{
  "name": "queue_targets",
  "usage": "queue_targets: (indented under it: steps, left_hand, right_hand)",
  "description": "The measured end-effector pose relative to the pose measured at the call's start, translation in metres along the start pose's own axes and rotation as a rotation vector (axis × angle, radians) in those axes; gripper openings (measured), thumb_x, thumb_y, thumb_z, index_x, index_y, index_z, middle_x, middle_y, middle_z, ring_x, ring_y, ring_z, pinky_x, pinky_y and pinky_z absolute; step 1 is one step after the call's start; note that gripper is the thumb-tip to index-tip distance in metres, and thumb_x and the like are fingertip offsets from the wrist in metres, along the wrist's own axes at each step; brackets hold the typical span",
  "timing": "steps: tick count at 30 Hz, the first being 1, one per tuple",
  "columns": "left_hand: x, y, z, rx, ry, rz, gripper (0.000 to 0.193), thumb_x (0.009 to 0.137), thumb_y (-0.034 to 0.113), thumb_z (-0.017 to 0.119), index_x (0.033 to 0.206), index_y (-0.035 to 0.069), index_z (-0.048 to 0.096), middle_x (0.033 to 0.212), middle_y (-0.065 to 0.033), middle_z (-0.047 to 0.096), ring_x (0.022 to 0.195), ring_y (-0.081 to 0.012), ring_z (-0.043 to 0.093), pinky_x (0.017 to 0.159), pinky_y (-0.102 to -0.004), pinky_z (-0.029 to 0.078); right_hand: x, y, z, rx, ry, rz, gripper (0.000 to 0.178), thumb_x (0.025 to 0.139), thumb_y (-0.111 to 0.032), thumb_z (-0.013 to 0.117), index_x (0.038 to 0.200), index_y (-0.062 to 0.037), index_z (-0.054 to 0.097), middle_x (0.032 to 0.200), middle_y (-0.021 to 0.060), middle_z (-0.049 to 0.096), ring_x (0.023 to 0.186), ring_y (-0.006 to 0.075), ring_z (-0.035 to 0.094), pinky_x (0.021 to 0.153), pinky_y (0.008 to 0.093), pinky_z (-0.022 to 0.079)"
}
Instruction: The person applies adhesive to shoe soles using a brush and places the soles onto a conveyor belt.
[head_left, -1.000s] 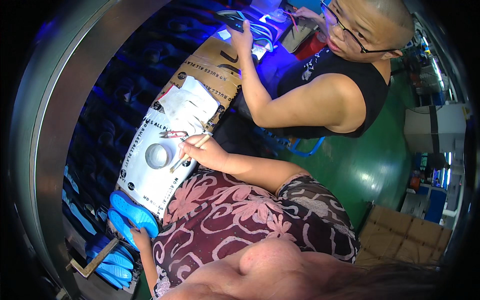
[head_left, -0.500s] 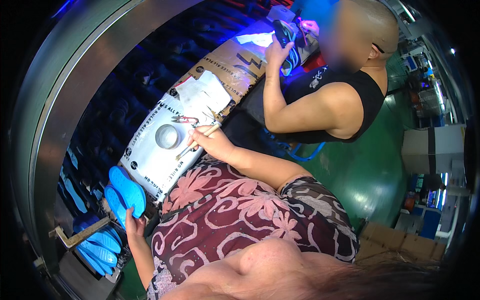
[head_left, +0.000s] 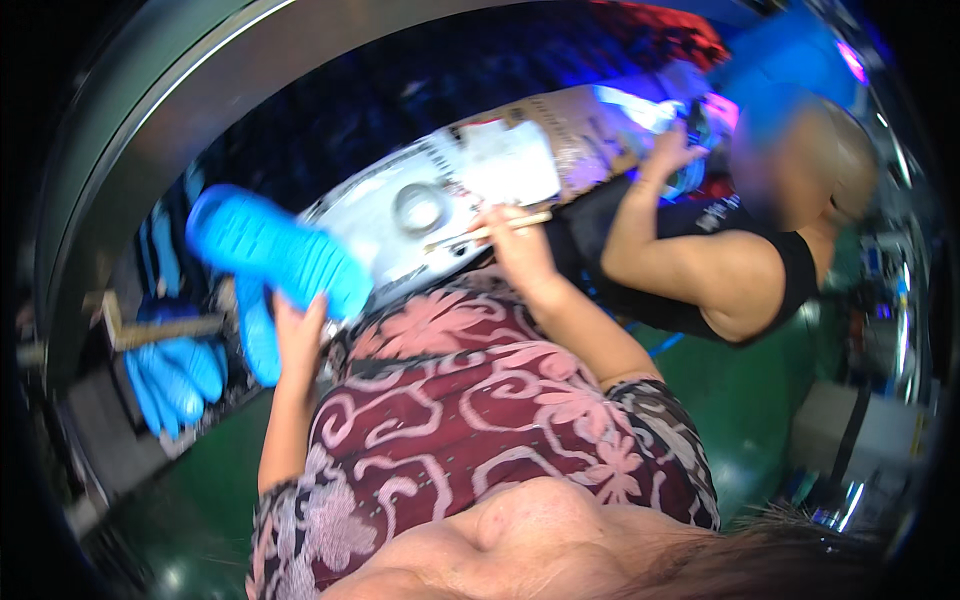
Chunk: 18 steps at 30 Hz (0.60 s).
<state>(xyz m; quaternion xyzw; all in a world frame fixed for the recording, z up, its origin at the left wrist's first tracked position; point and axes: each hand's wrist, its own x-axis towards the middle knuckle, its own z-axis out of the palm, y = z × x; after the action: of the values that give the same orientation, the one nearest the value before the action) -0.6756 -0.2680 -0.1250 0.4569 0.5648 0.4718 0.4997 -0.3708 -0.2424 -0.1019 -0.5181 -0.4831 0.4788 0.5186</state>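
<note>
My left hand (head_left: 300,325) is closed on a pair of bright blue shoe soles. The upper sole (head_left: 280,248) lies tilted with its ridged face in sight; the second sole (head_left: 257,335) hangs below it, partly covered. A thin brush (head_left: 530,219) with a pale wooden handle is pinched in my right hand (head_left: 515,248), its tip pointing left over the covered work surface (head_left: 385,258). Left of that hand stands a small round metal tin (head_left: 420,208), too blurred to show what is in it.
White sheets (head_left: 508,160) lie beyond the tin. More blue soles (head_left: 175,380) rest at the left by a metal bracket (head_left: 165,328). Close on my right, a co-worker (head_left: 690,250) handles a dark item under blue light. A dark conveyor (head_left: 330,115) runs behind.
The view has swung, shifting the bench rightward in the picture. My left hand has raised and turned the soles, so the ridged face of one shows. The brush stays in my right hand.
</note>
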Motion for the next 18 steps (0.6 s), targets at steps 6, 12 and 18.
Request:
queue_targets:
  steps: [6,12,18]
  left_hand:
    - [0.029,0.021,0.042,0.165,0.007,0.297,0.049,0.074,0.014,0.063,0.115,-0.005,0.044,0.099,-0.0147,0.060,0.089,-0.0177,0.058,0.080,-0.0310,0.046]
    - [0.027,0.021,0.053,0.184,0.007,0.335,0.049,0.072,0.016,0.063,0.113,-0.005,0.045,0.091,-0.0165,0.063,0.082,-0.0219,0.063,0.075,-0.0309,0.049]
    - [0.026,0.007,0.056,0.226,0.041,0.432,0.047,0.071,0.015,0.062,0.111,-0.004,0.046,0.086,-0.0160,0.064,0.078,-0.0221,0.064,0.071,-0.0301,0.049]
  right_hand:
    - [-0.003,-0.012,0.009,-0.060,-0.037,-0.154,0.036,0.095,-0.024,0.044,0.078,0.0023,0.062,0.069,0.0053,0.060,0.064,0.0099,0.053,0.062,0.0231,0.043]
    - [0.000,-0.015,0.027,-0.327,-0.139,-0.593,0.026,0.087,-0.012,0.050,0.067,-0.0016,0.062,0.061,0.0059,0.060,0.062,0.0202,0.055,0.069,0.0328,0.041]
    - [0.000,-0.004,0.037,-0.417,-0.193,-0.651,0.030,0.089,-0.017,0.048,0.068,-0.0018,0.062,0.064,0.0050,0.061,0.065,0.0185,0.057,0.081,0.0352,0.039]
